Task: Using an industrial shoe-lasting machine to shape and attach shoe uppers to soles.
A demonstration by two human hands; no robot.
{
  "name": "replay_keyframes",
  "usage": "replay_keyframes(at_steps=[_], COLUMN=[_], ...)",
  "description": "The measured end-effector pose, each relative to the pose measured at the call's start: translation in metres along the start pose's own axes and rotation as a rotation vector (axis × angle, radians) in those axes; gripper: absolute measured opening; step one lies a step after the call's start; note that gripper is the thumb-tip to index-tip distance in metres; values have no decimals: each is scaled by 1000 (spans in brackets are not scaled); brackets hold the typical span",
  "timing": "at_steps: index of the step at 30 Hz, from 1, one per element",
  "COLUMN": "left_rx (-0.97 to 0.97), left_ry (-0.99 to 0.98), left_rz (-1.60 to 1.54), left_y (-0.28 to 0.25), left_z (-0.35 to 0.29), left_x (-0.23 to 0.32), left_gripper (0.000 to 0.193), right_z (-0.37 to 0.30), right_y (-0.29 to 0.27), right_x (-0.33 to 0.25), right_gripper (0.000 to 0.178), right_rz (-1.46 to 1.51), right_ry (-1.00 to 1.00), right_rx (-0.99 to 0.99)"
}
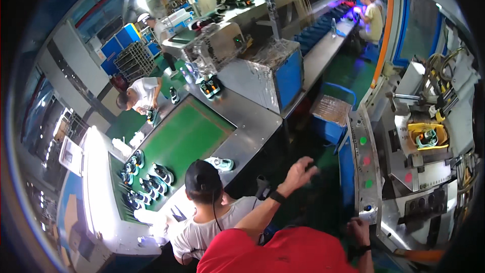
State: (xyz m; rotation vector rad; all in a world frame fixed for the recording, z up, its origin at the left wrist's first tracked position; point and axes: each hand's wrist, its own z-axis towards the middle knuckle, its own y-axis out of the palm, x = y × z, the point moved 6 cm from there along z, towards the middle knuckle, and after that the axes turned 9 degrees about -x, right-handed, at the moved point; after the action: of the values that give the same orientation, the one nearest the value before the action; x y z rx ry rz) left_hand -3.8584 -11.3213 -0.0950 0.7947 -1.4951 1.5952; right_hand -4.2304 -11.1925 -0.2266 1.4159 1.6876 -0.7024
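Note:
My left hand [300, 173] is raised over the dark gap between the worktable and the machine, its arm stretched forward from a red sleeve. Its fingers are apart, slightly blurred, and I see nothing in them. Low at the right, my right hand [359, 229] is beside the lower end of a control panel [356, 168] with green and red buttons. Its fingers look bent, but they are too small and dark to read, so any hold is unclear. The panel's lowest button [368, 208] lies just above this hand. Each wrist wears a black band.
A machine with a yellow tray [433, 127] holding a shoe stands right. A blue stool [331, 114] is ahead. Close on the left, a co-worker in a black cap [203, 182] faces a green conveyor [189, 131] with several shoes [152, 186]. Another co-worker [144, 93] handles a shoe across it.

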Motion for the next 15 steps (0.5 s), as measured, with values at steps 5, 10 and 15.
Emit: replay_keyframes(at_steps=[5, 10, 15], left_rx=[93, 121, 198], left_ry=[136, -104, -1], left_rz=[321, 439, 811], left_y=[-51, -141, -226], left_z=[77, 146, 260], left_x=[1, 12, 24], left_gripper=[39, 50, 62], right_z=[96, 200, 301], right_y=[25, 52, 48], right_x=[-74, -152, -205], right_gripper=[24, 15, 15], right_rz=[-43, -6, -36], right_ry=[-58, -65, -123], right_rx=[-95, -302, -304])
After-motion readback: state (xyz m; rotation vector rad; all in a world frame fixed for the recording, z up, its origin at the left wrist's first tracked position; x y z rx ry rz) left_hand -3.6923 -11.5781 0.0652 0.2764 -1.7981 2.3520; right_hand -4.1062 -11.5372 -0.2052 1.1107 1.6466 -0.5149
